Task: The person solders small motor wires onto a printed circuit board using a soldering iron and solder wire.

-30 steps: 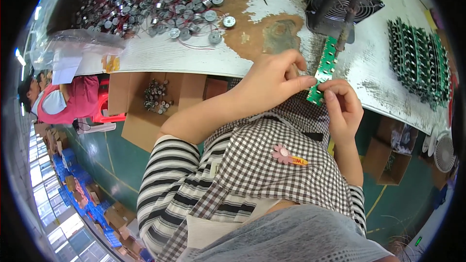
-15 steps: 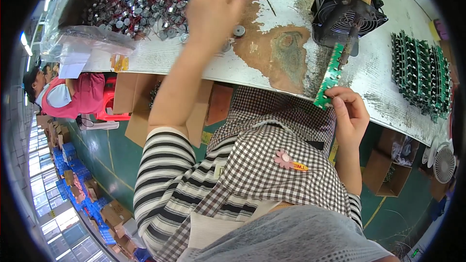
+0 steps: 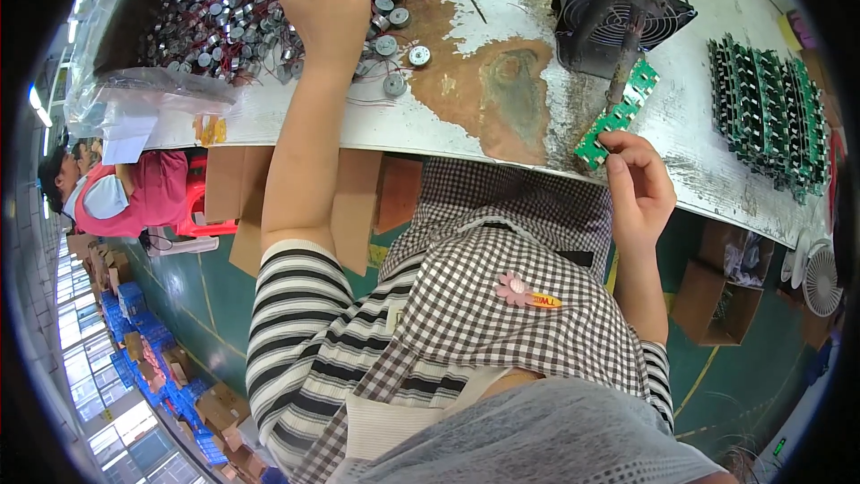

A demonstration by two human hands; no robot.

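Note:
My left hand [image 3: 324,4] is over a heap of small round silver motors [image 3: 228,22] with thin red wires. Its fingers are bent together at the heap, and what they hold, if anything, is hidden. With thumb and fingertips, my right hand [image 3: 640,184] pinches the near end of a green circuit board strip [image 3: 634,94] at the table's front edge. The strip slants away to the right. A dark metal rod, like a soldering iron [image 3: 630,40], points down onto the strip from a bracket. A few loose motors [image 3: 418,56] lie between my hands and the heap.
Behind the rod stands a black fan [image 3: 667,13]. Stacked green circuit boards [image 3: 770,116] lie at the right of the worn white table [image 3: 502,27]. Clear plastic sheeting [image 3: 166,85] edges the heap. Cardboard boxes [image 3: 717,300] stand below. Another person [image 3: 125,193] sits at far left.
My left hand has moved left and away, deeper over the heap. The board strip now tilts more to the right, still in my right hand. The whole view has shifted slightly.

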